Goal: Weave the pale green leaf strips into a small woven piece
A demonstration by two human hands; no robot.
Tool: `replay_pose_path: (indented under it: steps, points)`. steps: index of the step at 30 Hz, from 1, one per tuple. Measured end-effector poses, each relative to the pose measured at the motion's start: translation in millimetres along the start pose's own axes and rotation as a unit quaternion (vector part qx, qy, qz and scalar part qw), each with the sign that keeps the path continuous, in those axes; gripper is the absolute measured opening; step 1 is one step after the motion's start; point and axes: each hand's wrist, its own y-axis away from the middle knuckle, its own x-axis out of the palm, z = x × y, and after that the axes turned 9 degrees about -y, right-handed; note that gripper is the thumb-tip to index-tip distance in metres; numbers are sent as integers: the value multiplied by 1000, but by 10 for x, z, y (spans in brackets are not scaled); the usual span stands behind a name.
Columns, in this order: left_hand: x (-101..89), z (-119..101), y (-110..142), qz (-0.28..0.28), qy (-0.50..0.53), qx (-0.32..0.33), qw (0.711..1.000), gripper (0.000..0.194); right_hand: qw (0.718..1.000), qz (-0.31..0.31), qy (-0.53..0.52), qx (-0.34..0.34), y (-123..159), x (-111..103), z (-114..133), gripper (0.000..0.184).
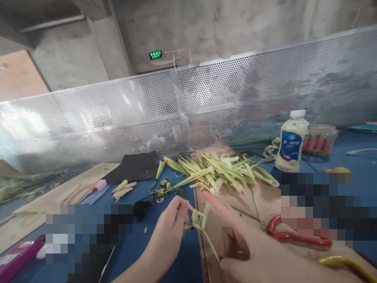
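Note:
My left hand (171, 222) is closed in a pinch on a small woven leaf piece (199, 219), made of folded pale green strips. A thin leaf strip (211, 244) runs down from it to the curled fingers of my right hand (246, 232), which appear to grip its end. The right index finger points forward, its tip just above the weave. Beyond both hands, a heap of pale green and yellow leaf strips (224, 173) lies on a brown board (265, 196). Red-handled scissors or pliers (300, 237) rest beside my right hand, partly hidden.
On the blue table (176, 251) stand a white-capped bottle (291, 141) and a clear tub (319, 139). Yellow handles (343, 261) show at lower right. Left are a purple object (20, 259), dried scraps (123, 190) and a black sheet (134, 167). A perforated metal screen (147, 114) closes the back.

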Motion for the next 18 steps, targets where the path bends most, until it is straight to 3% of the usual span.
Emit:
replay_pose_path:
  steps: [9,13,18]
  points:
    - [-19,-56,35,-18,37,-6,999,31,997,2,-23,74,-9,-40,37,91]
    - [-23,-75,37,-37,47,3,998,32,998,-8,-4,69,-18,-71,42,92]
    - [-26,-92,19,-37,82,-34,995,32,998,14,-4,58,-2,-134,23,90]
